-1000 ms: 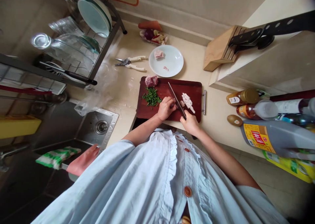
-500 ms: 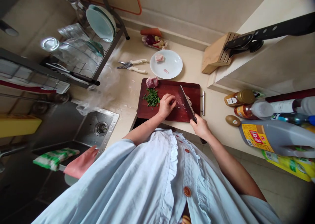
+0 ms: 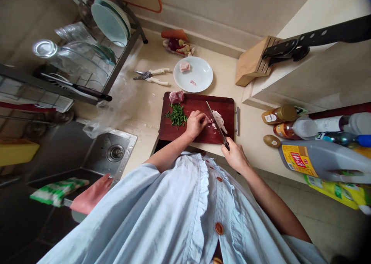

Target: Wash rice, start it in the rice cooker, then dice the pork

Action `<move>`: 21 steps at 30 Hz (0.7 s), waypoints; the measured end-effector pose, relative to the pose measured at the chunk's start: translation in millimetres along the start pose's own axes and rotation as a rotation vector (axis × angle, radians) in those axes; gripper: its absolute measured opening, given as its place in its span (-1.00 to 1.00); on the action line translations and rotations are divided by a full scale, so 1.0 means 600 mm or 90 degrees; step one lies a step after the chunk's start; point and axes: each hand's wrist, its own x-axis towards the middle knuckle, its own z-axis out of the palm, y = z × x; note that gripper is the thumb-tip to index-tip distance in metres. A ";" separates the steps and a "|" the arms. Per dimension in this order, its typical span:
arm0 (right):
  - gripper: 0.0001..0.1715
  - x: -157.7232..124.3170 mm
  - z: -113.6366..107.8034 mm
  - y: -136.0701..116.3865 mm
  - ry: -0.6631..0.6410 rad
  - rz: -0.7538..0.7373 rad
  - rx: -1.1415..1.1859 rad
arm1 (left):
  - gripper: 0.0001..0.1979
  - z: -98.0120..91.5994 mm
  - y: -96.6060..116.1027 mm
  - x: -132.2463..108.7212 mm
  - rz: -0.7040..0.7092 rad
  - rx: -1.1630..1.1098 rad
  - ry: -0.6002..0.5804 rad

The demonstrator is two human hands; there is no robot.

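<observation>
A dark red cutting board (image 3: 223, 103) lies on the counter in front of me. My right hand (image 3: 236, 156) grips the handle of a knife (image 3: 215, 123), its blade slanting across the board. My left hand (image 3: 195, 124) is curled, fingers pressing down a small piece of meat beside the blade. Pale cut meat pieces (image 3: 219, 120) lie just right of the blade. Chopped green vegetable (image 3: 177, 115) sits left of my left hand. A raw meat chunk (image 3: 176, 96) rests at the board's far left corner.
A white plate (image 3: 199, 76) with meat scraps stands behind the board, kitchen scissors (image 3: 152, 75) to its left. A knife block (image 3: 255, 61) is at the back right. Bottles (image 3: 307, 128) and a kiwi (image 3: 271, 141) crowd the right. A sink (image 3: 114, 152) and dish rack (image 3: 95, 43) are on the left.
The knife moved right across the cut meat, then came back left beside my left hand. My left hand stayed curled on the meat.
</observation>
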 end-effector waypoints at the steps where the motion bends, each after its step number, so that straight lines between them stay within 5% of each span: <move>1: -0.67 -0.002 -0.001 0.000 -0.006 0.005 -0.007 | -0.92 0.002 -0.001 0.000 0.003 0.009 -0.006; 7: -0.72 -0.023 -0.010 0.005 -0.060 -0.001 -0.036 | -0.95 0.005 -0.006 -0.005 0.007 0.017 -0.009; 15: -0.76 0.048 0.014 -0.024 -0.050 0.006 -0.034 | -0.95 0.002 -0.009 -0.003 0.014 -0.006 -0.014; 21: -0.76 0.027 0.025 -0.007 -0.063 0.011 -0.017 | -0.93 0.005 -0.009 -0.003 0.000 0.002 -0.008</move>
